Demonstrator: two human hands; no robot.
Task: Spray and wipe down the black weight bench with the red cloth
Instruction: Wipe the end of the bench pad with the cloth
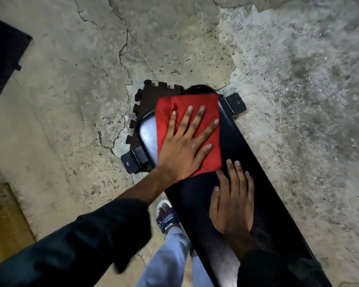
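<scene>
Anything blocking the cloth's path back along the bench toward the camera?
Yes. The right hand rests flat on the black weight bench, fingertips just beside the near edge of the red cloth. The left hand presses the cloth flat at the far end. The right hand must lift first.

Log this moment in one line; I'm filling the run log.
left hand flat on red cloth | cloth at far end of bench | right hand flat on pad
</scene>
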